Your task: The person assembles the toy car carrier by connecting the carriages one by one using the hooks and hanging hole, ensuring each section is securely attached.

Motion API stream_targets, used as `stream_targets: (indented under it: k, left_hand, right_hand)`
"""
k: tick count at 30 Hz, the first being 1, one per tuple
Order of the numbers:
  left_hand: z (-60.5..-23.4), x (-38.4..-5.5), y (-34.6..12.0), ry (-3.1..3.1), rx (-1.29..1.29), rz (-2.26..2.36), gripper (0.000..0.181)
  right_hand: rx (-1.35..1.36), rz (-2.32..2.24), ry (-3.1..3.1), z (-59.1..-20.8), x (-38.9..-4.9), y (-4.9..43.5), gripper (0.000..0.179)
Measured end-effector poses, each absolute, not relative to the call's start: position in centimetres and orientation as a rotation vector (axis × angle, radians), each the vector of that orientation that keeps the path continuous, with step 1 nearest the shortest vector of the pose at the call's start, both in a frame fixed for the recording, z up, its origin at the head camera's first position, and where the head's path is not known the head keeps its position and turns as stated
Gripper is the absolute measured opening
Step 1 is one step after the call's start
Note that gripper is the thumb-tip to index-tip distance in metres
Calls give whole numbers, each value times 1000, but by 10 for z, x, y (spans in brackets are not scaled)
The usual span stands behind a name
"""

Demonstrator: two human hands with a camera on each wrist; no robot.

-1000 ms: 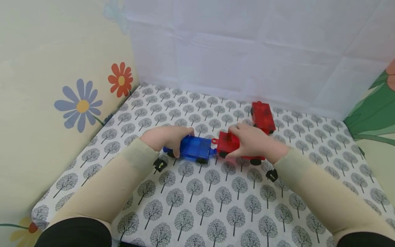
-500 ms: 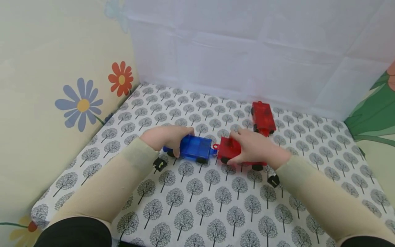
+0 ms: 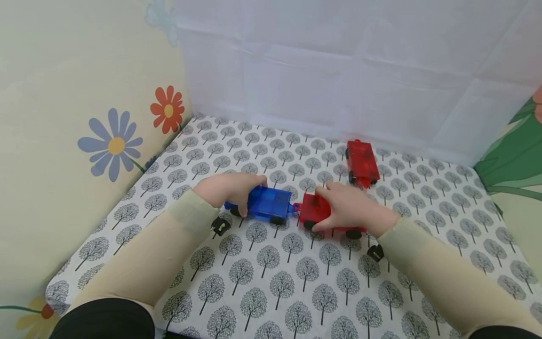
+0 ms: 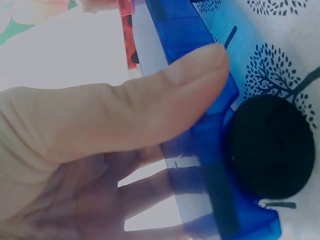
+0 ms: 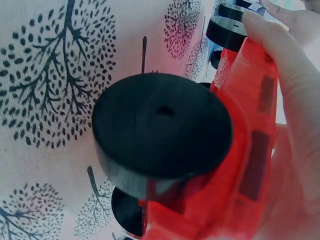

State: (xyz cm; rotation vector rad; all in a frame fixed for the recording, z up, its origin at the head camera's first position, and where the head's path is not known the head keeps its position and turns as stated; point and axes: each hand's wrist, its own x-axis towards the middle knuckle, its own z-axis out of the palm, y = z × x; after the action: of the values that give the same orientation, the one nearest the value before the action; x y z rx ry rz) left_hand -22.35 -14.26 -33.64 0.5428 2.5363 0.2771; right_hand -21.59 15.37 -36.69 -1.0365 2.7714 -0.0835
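Note:
A translucent blue toy car base (image 3: 271,203) with black wheels stands on the cloth, and my left hand (image 3: 228,189) grips its left end, thumb on the near side. My right hand (image 3: 349,207) holds a translucent red toy car base (image 3: 312,207) from above, thumb along its near side. The red one's ring coupling (image 3: 297,206) meets the blue one's hitch end (image 3: 292,208); whether they are hooked cannot be told. In the left wrist view the thumb (image 4: 195,75) lies on the blue side above a black wheel (image 4: 272,147).
Behind my right hand stands another red toy car base (image 3: 362,162), near the white backdrop (image 3: 313,84). Tree-patterned cloth (image 3: 267,282) covers the table. A flower-painted wall (image 3: 114,56) borders the left side.
My right hand has shifted slightly toward me with the red car base, whose ring has come down onto the blue car base's hitch. The left hand has stayed in place.

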Motion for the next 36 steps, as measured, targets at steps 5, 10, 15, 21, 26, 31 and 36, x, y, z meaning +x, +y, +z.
stream_targets:
  k: [5, 10, 15, 21, 26, 31, 36]
  left_hand:
    - [-336, -223, -142, 2537, 543, 266, 81]
    - [-337, -224, -141, 2541, 541, 259, 81]
    - [-337, -225, -139, 2538, 554, 254, 81]
    - [-336, -224, -139, 2540, 535, 210, 84]
    - [-337, -223, -142, 2550, 546, 182, 91]
    - [-341, -218, -140, 2633, 657, 181, 101]
    - [-342, -208, -113, 2736, 886, 277, 93]
  right_hand:
    - [-1014, -90, 2778, -370, -214, 154, 94]
    - [-984, -112, 2784, -374, -212, 154, 92]
    - [-972, -97, 2791, -377, -210, 154, 91]
    - [-1008, -106, 2813, -383, -211, 151, 87]
    - [-1034, -112, 2820, -386, -212, 149, 91]
    - [-1035, -96, 2817, -388, -213, 148, 96]
    - [-1020, -114, 2832, -388, -213, 148, 92]
